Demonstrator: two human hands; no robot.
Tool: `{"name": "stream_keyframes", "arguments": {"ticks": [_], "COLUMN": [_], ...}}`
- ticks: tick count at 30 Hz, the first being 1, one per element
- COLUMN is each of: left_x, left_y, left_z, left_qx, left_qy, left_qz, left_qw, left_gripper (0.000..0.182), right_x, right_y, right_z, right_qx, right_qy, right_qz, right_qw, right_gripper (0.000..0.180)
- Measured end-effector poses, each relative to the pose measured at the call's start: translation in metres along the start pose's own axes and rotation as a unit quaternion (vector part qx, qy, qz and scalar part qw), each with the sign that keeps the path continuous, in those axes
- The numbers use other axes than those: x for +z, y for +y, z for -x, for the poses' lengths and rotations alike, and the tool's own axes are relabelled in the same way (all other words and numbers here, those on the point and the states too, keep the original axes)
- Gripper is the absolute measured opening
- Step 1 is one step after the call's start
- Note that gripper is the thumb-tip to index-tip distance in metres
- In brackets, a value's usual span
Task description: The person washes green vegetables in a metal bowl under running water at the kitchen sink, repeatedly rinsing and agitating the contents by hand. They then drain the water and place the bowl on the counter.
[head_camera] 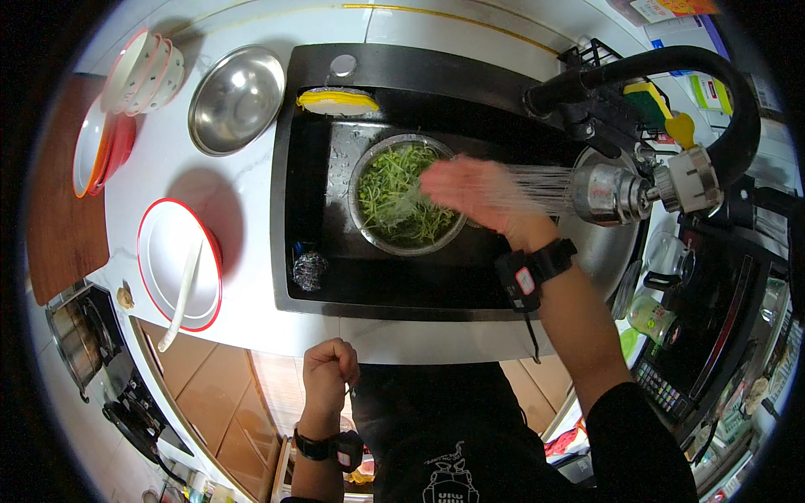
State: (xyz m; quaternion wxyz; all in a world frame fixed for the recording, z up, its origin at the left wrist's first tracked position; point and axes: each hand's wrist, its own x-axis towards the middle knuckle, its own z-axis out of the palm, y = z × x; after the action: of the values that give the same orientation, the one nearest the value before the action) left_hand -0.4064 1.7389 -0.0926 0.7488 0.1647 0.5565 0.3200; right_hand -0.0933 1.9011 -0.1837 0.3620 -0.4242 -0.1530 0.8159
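Water sprays from the metal faucet head [607, 193] over my right hand [478, 192], whose fingers are held out flat with nothing in them. Just left of its fingertips, a round metal bowl [357, 221] full of leafy greens [397, 182] sits in the black sink [402, 276]. Some water lies among the greens. My left hand [331, 364] is curled in front of my body, below the counter's front edge. Its fingers are closed, and whether anything small is inside cannot be seen.
Left of the sink are an empty steel bowl [236, 100], a red-rimmed bowl with a white spoon [185, 289] and stacked bowls [141, 75]. A yellow-edged scrubber [338, 102] and steel wool [310, 271] lie in the sink. A black faucet neck [679, 60] arches at right.
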Motion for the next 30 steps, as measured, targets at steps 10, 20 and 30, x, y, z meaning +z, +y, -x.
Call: {"name": "stream_keyframes", "arguments": {"ticks": [10, 20, 30], "left_x": [-0.008, -0.009, -0.012], "left_y": [-0.004, -0.001, 0.002], "left_z": [0.001, 0.0, 0.003], "left_qx": [-0.023, -0.052, -0.081], "left_qy": [-0.002, -0.019, -0.04], "left_qz": [0.016, -0.06, -0.106], "left_qw": [1.0, 0.997, 0.99], "left_gripper": [0.017, 0.017, 0.013], "right_x": [0.026, 0.024, 0.021], "right_y": [-0.009, 0.01, 0.0], "right_z": [0.013, 0.027, 0.026], "right_qx": [0.056, -0.014, 0.066], "right_qy": [-0.028, 0.065, 0.116], "right_qz": [-0.255, -0.185, -0.228], "right_qw": [0.965, 0.981, 0.964], "right_gripper": [0.054, 0.054, 0.057]}}
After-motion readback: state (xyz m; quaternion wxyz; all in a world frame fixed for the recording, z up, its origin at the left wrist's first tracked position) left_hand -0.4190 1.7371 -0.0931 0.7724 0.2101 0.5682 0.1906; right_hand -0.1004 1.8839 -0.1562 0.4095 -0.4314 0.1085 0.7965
